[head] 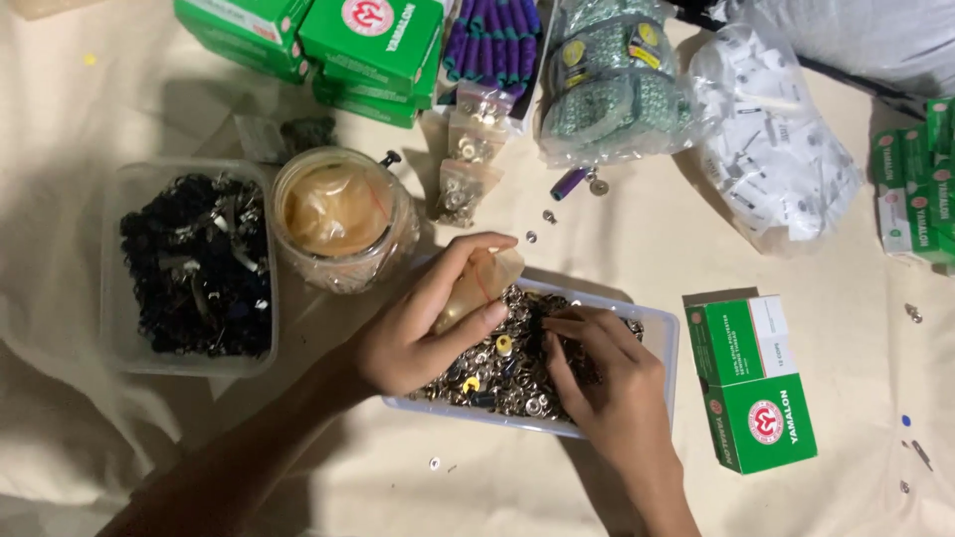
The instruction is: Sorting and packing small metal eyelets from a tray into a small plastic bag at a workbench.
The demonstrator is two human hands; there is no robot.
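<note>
I looked down on a cream cloth-covered bench (696, 239) with both hands working at the lower centre of the frame. My left hand (418, 333) was closed around a small crumpled plastic bag (477, 288), held over the near-left rim of a clear shallow tray (662, 333) heaped with small metal fasteners (512, 373). My right hand (607, 383) lay in the tray, fingers curled down and pinching among the fasteners; I could not tell whether it held one. Just beside the left hand, toward the upper left, stood a round clear jar (343, 219), and further left a clear tub of dark pieces (194, 264), so that side was crowded. Right of the tray lay a green and white box (751, 383), with open cloth between them. Along the top edge sat more green boxes (348, 45), purple spools (497, 40) and bagged goods (617, 80). Open cloth showed along the bottom edge, dotted with a few stray fasteners.
</note>
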